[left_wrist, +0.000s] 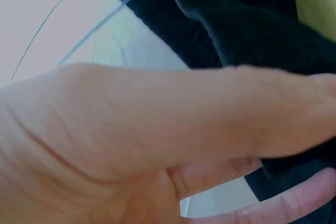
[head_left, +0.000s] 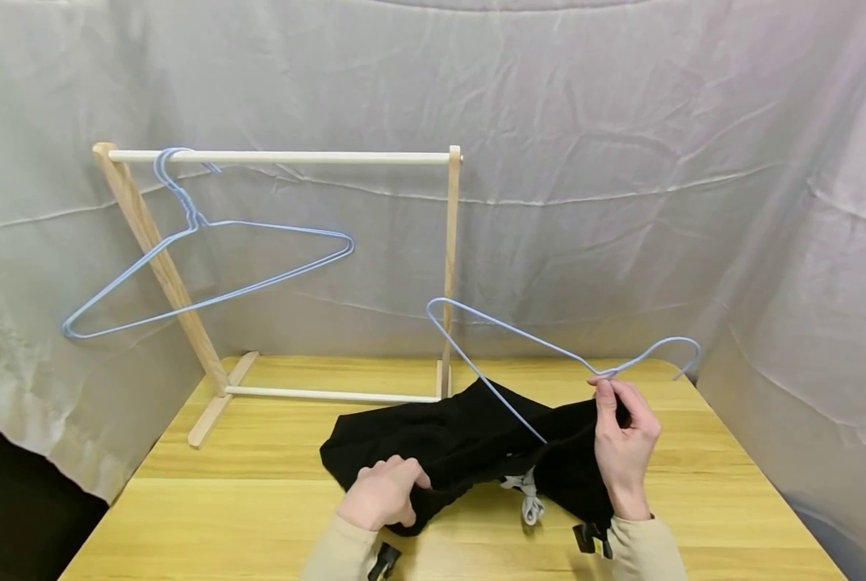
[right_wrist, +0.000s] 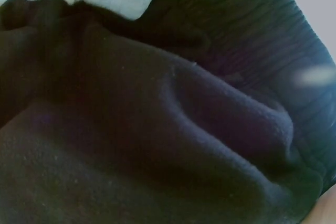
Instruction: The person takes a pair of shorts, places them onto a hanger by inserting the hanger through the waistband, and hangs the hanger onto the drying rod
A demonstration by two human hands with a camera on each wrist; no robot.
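Observation:
Black drawstring bottoms (head_left: 433, 440) lie bunched on the table, with a pale drawstring (head_left: 530, 502) dangling from the waist; leg length cannot be made out. My left hand (head_left: 383, 492) grips their left edge, thumb above and fingers beneath in the left wrist view. One end of a light blue wire hanger (head_left: 517, 332) dips into the waist opening. At the right, my right hand (head_left: 625, 442) pinches the hanger near its neck along with the raised waistband edge. In the right wrist view, black fabric (right_wrist: 121, 108) and its ribbed waistband (right_wrist: 252, 24) fill most of the picture.
A wooden rack (head_left: 280, 157) stands at the back left of the table (head_left: 207, 516). Light blue hangers (head_left: 280, 281) hang together near its left post. Grey cloth (head_left: 585, 161) encloses the back and sides.

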